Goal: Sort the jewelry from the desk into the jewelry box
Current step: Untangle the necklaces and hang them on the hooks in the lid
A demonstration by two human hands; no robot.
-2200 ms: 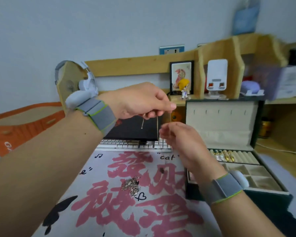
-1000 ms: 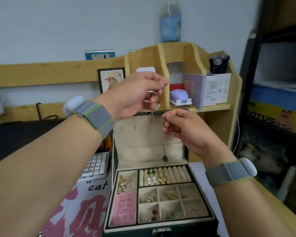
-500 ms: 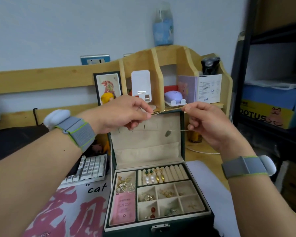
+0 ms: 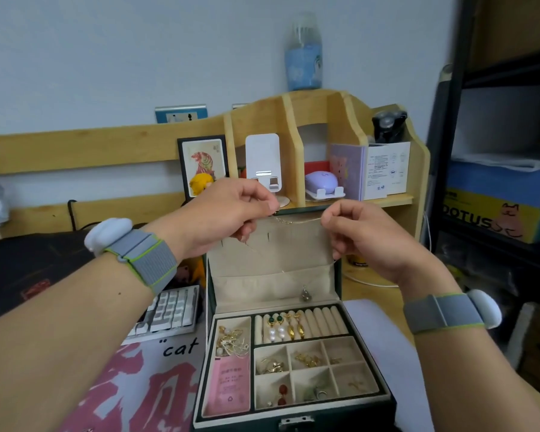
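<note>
A dark green jewelry box (image 4: 293,422) stands open in front of me, its beige lid upright. Earrings, rings and a pink card fill its compartments. Both my hands are up at the lid's top edge. My left hand (image 4: 228,216) pinches one end of a thin gold necklace chain (image 4: 296,220) and my right hand (image 4: 365,235) pinches the other end. The chain runs taut between them, then loops down in front of the lid lining. Its small dark pendant (image 4: 305,295) hangs low, near the lid pocket.
A white keyboard (image 4: 169,313) and a pink-lettered desk mat (image 4: 144,385) lie left of the box. Behind it a wooden organizer shelf (image 4: 325,120) holds a framed picture, a white device, a purple case and cartons. Dark shelving (image 4: 505,182) stands on the right.
My view swung from the mat to the open box as both hands carried the necklace over. Since half a second ago the pendant has dropped lower in front of the lid lining.
</note>
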